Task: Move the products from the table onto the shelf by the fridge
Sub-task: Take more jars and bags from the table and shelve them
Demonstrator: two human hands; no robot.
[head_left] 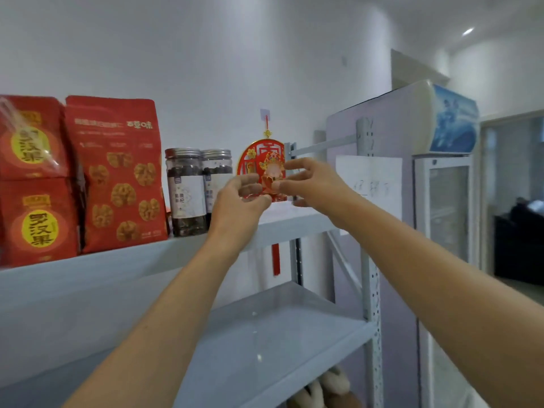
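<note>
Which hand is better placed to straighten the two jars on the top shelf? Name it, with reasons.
Left. The left hand sits right beside the jars, overlapping the nearer one; the right hand is farther, toward the fridge, and would probably have to cross the left.

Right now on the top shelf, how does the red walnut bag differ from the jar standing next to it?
The walnut bag is an opaque red pouch printed with walnuts; the jar is a clear cylinder with dark contents, a white label and a metal lid. The bag stands taller and wider than the jar. Both stand upright on the top shelf.
</note>
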